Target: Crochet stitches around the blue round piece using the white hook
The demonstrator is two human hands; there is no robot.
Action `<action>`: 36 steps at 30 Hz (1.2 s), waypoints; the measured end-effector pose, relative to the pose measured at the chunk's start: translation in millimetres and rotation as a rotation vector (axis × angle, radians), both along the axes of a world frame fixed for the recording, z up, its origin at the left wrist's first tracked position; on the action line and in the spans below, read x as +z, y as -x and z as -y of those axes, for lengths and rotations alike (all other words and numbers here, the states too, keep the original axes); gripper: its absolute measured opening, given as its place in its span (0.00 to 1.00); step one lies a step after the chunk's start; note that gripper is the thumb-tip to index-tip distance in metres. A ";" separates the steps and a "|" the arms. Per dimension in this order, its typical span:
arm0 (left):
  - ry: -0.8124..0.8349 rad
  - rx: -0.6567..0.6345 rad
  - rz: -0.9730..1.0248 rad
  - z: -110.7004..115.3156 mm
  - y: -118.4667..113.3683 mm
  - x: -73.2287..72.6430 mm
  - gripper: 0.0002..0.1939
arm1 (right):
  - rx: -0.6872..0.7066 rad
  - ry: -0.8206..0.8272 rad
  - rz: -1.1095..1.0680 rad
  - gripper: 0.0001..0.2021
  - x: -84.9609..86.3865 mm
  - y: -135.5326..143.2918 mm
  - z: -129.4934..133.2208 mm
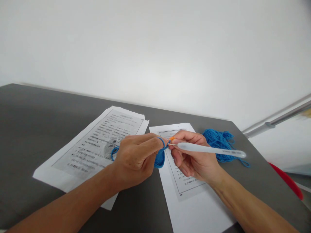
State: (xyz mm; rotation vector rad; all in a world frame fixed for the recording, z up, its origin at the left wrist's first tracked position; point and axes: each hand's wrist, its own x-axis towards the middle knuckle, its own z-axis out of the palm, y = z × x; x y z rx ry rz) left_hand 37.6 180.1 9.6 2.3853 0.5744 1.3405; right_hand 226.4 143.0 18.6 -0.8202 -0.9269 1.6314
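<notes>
In the middle of the head view, my left hand (136, 155) is closed on a small piece of blue crochet work (159, 159). Blue yarn wraps over its index finger, and a loop of yarn (114, 152) shows behind that hand. My right hand (194, 158) pinches a crochet hook with a pale, translucent handle (211, 149), which points back to the right. The hook's thin metal shaft meets the blue work between the two hands. A small orange piece (172, 139) sits at the right fingertips; I cannot tell what it is. The hook's tip is hidden.
Printed sheets (73, 155) lie on the dark grey table (29, 129) at left, and another printed sheet (194, 207) lies under my right hand. A loose bundle of blue yarn (220, 140) rests at the right. Behind stands a white wall (145, 58); a metal rail (286, 118) runs at the right.
</notes>
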 end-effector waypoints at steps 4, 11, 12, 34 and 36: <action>-0.124 -0.025 0.039 -2.3 0.0 -3.2 0.12 | 0.027 -0.012 -0.054 0.09 -1.4 0.1 -1.1; -0.206 0.048 -0.076 -3.9 0.5 0.2 0.14 | 0.024 -0.019 0.001 0.09 -3.8 -1.3 -3.1; -0.224 0.058 -0.104 -4.3 0.7 0.4 0.14 | 0.025 -0.024 0.013 0.09 -3.8 -1.9 -3.1; -0.051 0.273 -0.091 -1.7 -4.1 -0.6 0.14 | -0.151 -0.470 0.384 0.23 -4.3 -9.0 -2.7; 0.023 0.259 -0.086 -1.1 -5.4 1.1 0.13 | -0.189 -0.492 0.349 0.16 -5.7 -6.3 -1.8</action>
